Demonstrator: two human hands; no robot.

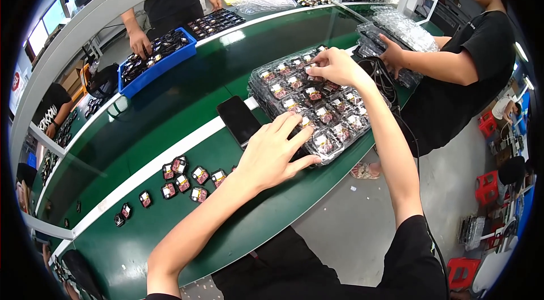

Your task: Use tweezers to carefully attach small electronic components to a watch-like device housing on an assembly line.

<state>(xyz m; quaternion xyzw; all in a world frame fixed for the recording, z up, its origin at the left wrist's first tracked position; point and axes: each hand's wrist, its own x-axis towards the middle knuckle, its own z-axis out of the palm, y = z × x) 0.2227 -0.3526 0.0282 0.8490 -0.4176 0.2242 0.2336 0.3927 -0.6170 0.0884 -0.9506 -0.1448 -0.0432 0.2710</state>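
A clear plastic blister tray (pixel 330 159) lies on the green bench, its pockets filled with small black electronic modules (pixel 324 115) showing reddish boards and white labels. My left hand (pixel 271 152) rests on the tray's near left edge with its fingers spread. Over the tray's far side, my right hand (pixel 338 67) is closed, thumb and fingertips pinched on a small black module in the far rows; the fingers partly cover it. More trays seem to be stacked beneath this one. A black smartphone (pixel 238 119) lies left of the tray.
Several loose modules (pixel 182 183) lie on the bench at left. Across the bench, a person's hand reaches into a blue bin (pixel 189 49) of modules. At right, another person holds stacked clear trays (pixel 405 31). Black cables (pixel 378 73) lie beside my tray.
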